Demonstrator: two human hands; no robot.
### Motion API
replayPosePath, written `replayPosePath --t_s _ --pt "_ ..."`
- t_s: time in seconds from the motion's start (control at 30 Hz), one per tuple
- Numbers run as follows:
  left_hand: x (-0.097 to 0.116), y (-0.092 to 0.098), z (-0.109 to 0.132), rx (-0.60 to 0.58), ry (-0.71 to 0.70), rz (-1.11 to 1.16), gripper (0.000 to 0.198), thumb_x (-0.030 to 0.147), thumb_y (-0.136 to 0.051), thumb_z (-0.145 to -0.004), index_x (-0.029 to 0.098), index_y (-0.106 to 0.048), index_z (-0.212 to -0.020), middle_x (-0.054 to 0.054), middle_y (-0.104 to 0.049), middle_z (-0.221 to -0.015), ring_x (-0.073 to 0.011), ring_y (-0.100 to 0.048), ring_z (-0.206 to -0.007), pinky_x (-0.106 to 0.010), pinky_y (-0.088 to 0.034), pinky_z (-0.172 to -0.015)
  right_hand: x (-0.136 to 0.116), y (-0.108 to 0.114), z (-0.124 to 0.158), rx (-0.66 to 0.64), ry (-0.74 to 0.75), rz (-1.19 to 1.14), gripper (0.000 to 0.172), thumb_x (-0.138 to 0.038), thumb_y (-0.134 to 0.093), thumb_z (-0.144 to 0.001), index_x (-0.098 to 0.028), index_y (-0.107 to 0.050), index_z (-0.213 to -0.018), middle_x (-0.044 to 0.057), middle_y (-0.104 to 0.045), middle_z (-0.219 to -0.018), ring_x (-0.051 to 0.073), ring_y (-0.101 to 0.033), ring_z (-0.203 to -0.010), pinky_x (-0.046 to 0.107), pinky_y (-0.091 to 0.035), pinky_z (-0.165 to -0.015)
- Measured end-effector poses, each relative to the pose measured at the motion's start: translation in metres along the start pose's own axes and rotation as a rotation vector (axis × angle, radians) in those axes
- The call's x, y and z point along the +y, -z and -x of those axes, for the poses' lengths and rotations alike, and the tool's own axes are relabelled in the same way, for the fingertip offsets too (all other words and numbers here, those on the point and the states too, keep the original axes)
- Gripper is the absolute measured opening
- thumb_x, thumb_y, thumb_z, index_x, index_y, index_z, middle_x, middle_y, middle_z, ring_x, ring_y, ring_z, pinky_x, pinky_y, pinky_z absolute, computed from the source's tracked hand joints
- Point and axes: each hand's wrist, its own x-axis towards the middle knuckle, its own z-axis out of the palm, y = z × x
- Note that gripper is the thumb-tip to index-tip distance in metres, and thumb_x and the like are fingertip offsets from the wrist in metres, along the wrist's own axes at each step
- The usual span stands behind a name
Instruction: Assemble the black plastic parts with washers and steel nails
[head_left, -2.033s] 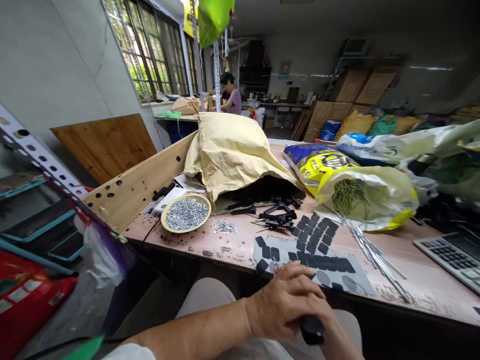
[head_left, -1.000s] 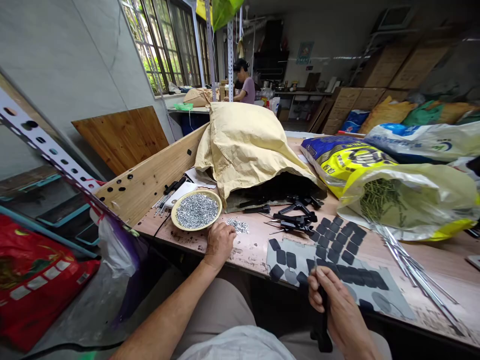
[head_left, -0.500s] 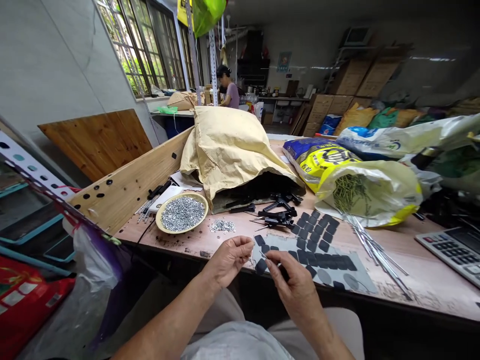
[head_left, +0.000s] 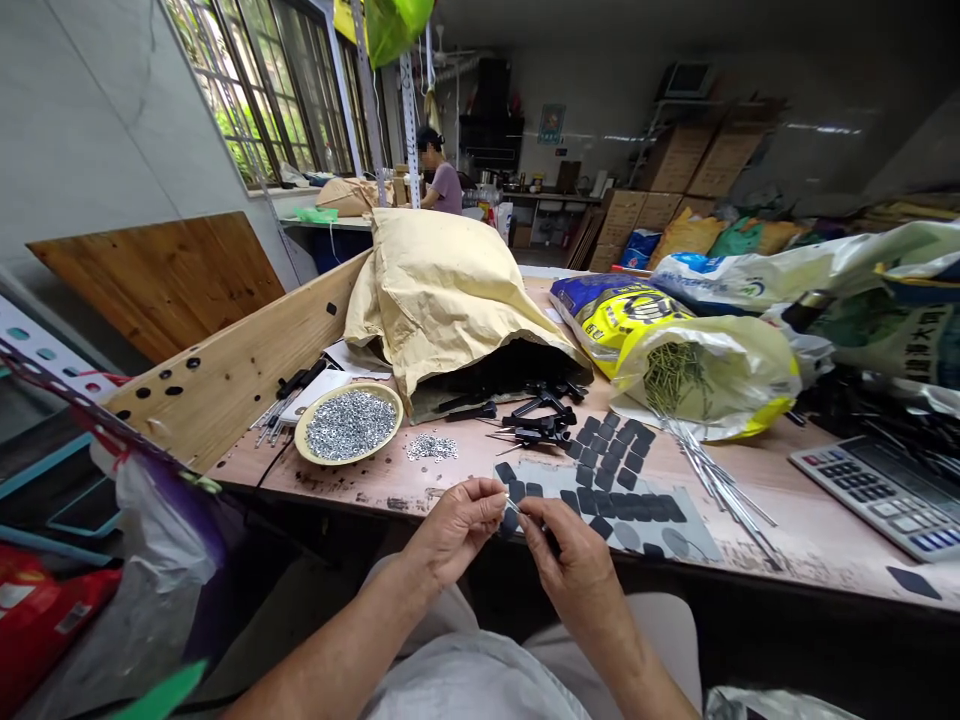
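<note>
My left hand (head_left: pixel 459 528) is closed in a pinch at the table's front edge. What its fingertips hold is too small to make out. Close beside it, my right hand (head_left: pixel 568 545) pinches a thin, shiny metal piece (head_left: pixel 513 504) that points toward the left fingertips. Beyond the hands lies a grey sheet (head_left: pixel 701 530) with several black rounded pads (head_left: pixel 637 507) on it; more pads are in rows behind. To the left, small metal washers (head_left: pixel 433 447) are spread on the table near a cream bowl (head_left: pixel 304 440) full of similar washers.
Black plastic parts (head_left: pixel 536 430) with thin rods lie before a large open paper sack (head_left: pixel 450 290). A yellow bag (head_left: pixel 780 385) holds thin brass-coloured pieces; metal rods (head_left: pixel 724 485) lie before it. A calculator (head_left: pixel 874 490) is at right. A person (head_left: pixel 446 188) works in the background.
My hands have come closer together, and the metal piece in my right hand now reaches the left fingertips. The view has turned slightly right, showing more of the calculator.
</note>
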Motion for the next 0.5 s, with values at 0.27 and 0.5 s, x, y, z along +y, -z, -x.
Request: replayPosePath --t_s 0.27,0.5 --pt "-0.0026 0.005 -0.0003 -0.043 -0.025 -0.071 0.022 0.019 -0.087 -0.061 0.012 -0.07 -0.074 0.002 -0.061 -0.065 -0.005 -0.053 -0.059 -0.017 -0.042 -0.063 -0.0014 0.0032 0.0015 -0.099 -0.131 -0.077 0.017 -0.027 -0.047 -0.096 -0.022 -0.063 -0.095 0.002 -0.066 -0.079 0.015 -0.064 -0.069 0.023 -0.051 -0.064" --pt "-0.0011 0.007 -0.0003 -0.056 -0.005 -0.097 0.024 0.021 -0.087 -0.061 0.013 -0.072 -0.078 0.0 -0.064 -0.068 -0.0074 -0.057 -0.064 -0.019 -0.045 -0.067 0.002 0.0016 0.0027 -0.143 -0.183 -0.14 0.019 -0.03 -0.046 -0.097 -0.022 -0.063 -0.097 0.002 -0.066 -0.079 0.015 -0.064 -0.069 0.023 -0.051 -0.062"
